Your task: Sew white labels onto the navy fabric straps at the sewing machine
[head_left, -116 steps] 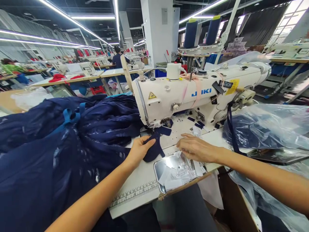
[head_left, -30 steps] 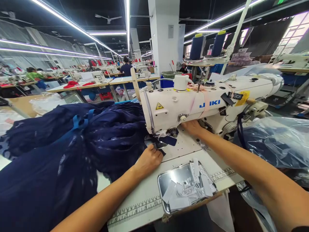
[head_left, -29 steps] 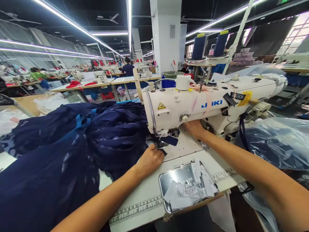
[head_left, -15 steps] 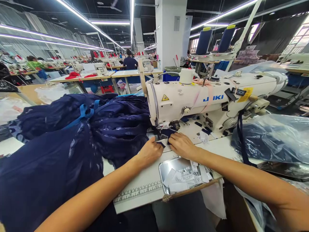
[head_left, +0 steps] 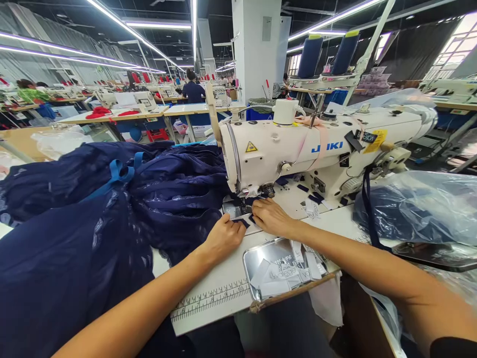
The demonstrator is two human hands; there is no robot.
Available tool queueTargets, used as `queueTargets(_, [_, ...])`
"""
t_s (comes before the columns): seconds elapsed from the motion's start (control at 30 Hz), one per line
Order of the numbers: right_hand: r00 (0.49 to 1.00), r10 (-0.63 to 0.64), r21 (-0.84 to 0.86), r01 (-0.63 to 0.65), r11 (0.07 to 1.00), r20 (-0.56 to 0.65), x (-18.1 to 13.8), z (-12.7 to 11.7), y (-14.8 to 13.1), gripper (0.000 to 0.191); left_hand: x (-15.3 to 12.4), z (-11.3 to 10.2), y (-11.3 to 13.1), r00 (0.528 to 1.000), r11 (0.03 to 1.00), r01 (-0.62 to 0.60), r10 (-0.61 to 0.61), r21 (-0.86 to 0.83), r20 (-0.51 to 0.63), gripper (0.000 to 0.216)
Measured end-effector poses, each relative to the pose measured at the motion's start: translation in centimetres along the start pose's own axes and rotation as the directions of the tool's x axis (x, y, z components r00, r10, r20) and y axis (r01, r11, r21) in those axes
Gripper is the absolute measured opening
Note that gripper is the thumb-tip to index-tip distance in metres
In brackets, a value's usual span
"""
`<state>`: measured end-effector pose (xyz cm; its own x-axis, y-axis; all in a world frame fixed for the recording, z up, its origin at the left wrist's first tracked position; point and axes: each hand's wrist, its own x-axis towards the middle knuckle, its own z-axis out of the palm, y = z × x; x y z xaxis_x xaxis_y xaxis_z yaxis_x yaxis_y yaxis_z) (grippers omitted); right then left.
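A white sewing machine (head_left: 298, 149) stands on the table (head_left: 208, 278). Under its needle lies a small navy fabric piece (head_left: 246, 219). My left hand (head_left: 223, 237) rests in front of the needle with its fingers curled down on the near edge of that piece. My right hand (head_left: 270, 217) presses on the piece from the right, fingers bent and close together, almost touching the left hand. How much of the piece lies beneath the two hands is hidden.
A big heap of navy garments (head_left: 104, 209) covers the left of the table. A metal tray (head_left: 257, 256) with white labels (head_left: 283, 271) sits at the front edge. Clear plastic bags (head_left: 417, 209) lie at the right. Two thread cones (head_left: 309, 57) stand behind. People work at far tables.
A second ago my right hand was reaching behind the machine head; it has come forward to the fabric piece by the needle. My left hand stayed on the piece.
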<state>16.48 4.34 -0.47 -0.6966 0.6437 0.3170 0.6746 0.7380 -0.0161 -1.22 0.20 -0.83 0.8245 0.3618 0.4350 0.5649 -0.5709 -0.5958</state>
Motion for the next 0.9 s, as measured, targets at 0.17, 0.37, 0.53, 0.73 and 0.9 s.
queueTargets(0.17, [0.989,0.141,0.323,-0.149,0.935,0.048,0.8,0.7,-0.1,0.016,-0.1,0.3,-0.1,0.998,0.998,0.031,-0.028,0.046,-0.055,0.030])
queueTargets(0.37, [0.982,0.182,0.526,-0.184,0.831,0.056,0.8,1.4,0.4,0.022,0.5,0.7,-0.2,0.997,1.000,0.000,0.001,0.021,-0.078,0.029])
queueTargets(0.53, [0.982,0.185,0.500,-0.183,0.846,0.046,0.7,1.4,0.4,0.020,0.6,0.6,-0.3,0.998,0.998,-0.057,0.057,-0.015,-0.029,0.031])
queueTargets(0.73, [0.987,0.157,0.408,-0.148,0.901,0.010,0.5,1.1,-0.1,0.017,0.6,0.7,-0.3,0.998,0.997,-0.067,0.067,-0.037,0.000,0.029])
queueTargets(0.9, [0.994,0.092,0.455,-0.108,0.884,0.056,-0.1,0.1,0.2,0.010,0.7,0.9,-0.2,0.999,0.996,-0.033,0.036,-0.089,0.031,0.027])
